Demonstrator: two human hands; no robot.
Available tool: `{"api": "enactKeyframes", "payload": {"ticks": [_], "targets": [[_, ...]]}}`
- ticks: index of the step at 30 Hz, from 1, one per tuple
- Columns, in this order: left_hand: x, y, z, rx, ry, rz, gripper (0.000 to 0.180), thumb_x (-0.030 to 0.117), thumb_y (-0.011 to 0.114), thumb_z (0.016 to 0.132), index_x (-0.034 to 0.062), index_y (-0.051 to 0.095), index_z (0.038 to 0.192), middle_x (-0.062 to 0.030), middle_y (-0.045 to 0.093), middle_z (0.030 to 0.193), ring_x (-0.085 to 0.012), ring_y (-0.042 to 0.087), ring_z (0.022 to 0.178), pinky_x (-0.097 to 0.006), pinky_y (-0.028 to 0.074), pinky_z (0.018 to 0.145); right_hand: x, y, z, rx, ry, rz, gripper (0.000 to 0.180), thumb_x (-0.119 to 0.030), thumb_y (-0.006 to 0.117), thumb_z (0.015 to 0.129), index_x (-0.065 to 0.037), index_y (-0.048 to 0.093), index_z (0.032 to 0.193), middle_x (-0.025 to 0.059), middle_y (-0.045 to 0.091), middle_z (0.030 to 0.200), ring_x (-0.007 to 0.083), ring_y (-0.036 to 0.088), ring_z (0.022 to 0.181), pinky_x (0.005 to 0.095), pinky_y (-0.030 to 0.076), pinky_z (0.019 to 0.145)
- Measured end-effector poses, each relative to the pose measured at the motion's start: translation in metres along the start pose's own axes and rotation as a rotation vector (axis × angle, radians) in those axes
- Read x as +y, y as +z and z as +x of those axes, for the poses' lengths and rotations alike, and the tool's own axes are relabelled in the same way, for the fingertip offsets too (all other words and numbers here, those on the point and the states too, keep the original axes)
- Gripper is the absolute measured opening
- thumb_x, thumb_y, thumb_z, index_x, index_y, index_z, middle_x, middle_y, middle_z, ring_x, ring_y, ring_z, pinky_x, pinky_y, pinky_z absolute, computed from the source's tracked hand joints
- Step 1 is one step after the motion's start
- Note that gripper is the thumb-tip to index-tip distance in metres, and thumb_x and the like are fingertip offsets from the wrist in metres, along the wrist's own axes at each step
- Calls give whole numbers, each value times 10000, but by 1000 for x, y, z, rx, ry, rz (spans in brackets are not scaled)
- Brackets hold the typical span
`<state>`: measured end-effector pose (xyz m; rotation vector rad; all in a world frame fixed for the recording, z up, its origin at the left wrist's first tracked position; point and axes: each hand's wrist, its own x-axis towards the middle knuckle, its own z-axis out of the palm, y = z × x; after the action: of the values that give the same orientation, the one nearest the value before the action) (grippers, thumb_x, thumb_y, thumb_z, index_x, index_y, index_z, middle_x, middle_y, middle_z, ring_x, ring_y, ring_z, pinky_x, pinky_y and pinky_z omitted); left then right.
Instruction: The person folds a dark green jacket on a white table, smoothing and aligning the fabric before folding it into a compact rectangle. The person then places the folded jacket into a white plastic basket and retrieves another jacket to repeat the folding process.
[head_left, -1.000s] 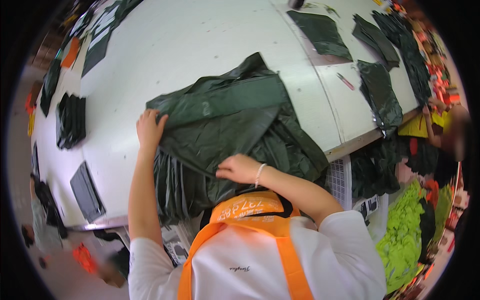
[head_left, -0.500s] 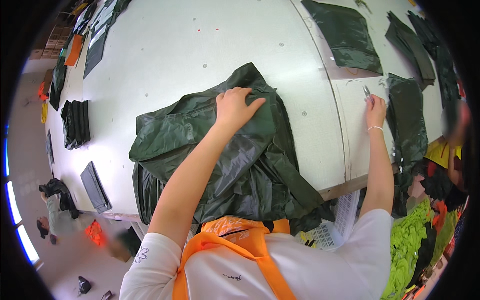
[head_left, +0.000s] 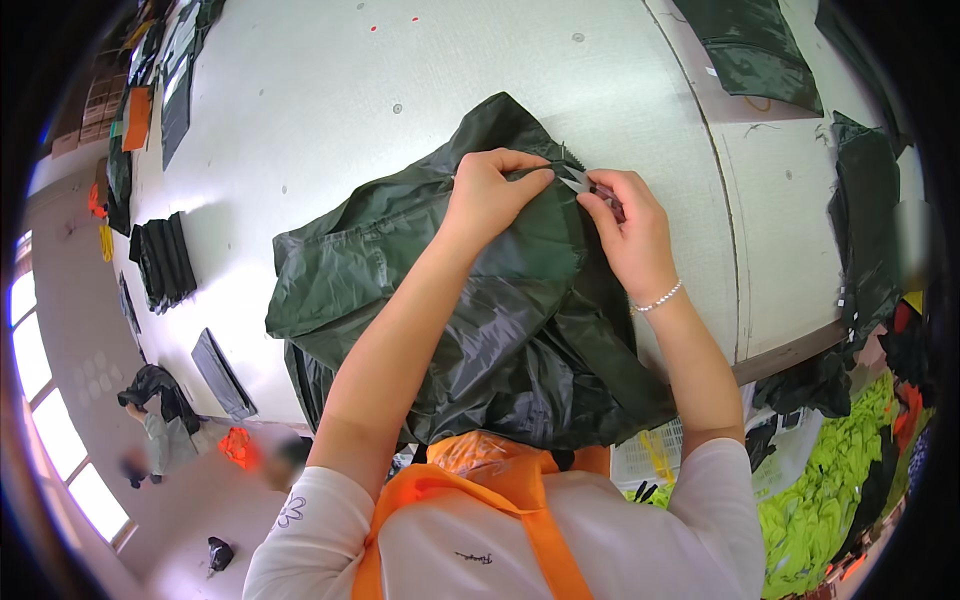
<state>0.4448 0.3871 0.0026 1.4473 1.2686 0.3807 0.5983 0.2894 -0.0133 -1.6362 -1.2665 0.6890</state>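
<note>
A dark green, shiny rain jacket (head_left: 490,345) lies bunched on the white table at its near edge. My left hand (head_left: 488,195) rests on its upper part, thumb and fingers closed on the fabric by the zipper end. In my right hand (head_left: 638,235) is a pair of thread snips (head_left: 578,182), held between thumb and fingers. The blades point left and meet the jacket's edge right beside my left fingertips. Whether the blades are closed on a thread is too small to tell.
Folded dark green pieces (head_left: 755,55) lie at the far right, and another dark piece (head_left: 865,215) hangs over the right edge. A dark stack (head_left: 162,260) and a flat folded piece (head_left: 222,373) are on the left. Below right are a white basket (head_left: 640,458) and lime-green garments (head_left: 825,490).
My right hand has moved left with the thread snips, from the right of the table to the jacket's edge. My left hand has shifted slightly right and closed on the fabric.
</note>
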Motion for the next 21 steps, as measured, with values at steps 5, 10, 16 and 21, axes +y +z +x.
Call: {"api": "enactKeyframes", "payload": {"ticks": [5,10,16,21], "targets": [[6,-9,-3,-69,-113,-223,231,92,694,764,-40,671,953,-63,668,850,-95,597,759,-215,474,692,-4,13,9,18,-52,-67,179,-126,670,798,-61,602,951,73,595,844,223,596,687,304,471,592],[6,-16,0,-109,-186,-315,232,83,690,766,-37,669,964,-59,666,851,-95,598,764,-212,473,702,-1,20,15,84,-189,-189,182,-132,686,774,-60,611,923,61,598,807,229,585,677,309,455,578],[5,-18,3,-112,-185,-334,233,88,687,772,-42,667,964,-61,667,857,-97,600,767,-217,477,710,-1,24,18,82,-187,-168,161,-131,686,773,-59,618,900,56,602,793,221,581,664,304,450,567],[4,-18,3,-108,-173,-296,240,97,692,774,-44,665,966,-63,667,859,-96,601,768,-217,479,712,-2,23,21,64,-136,-99,138,-119,682,776,-56,623,883,61,595,778,223,571,629,303,446,552]]}}
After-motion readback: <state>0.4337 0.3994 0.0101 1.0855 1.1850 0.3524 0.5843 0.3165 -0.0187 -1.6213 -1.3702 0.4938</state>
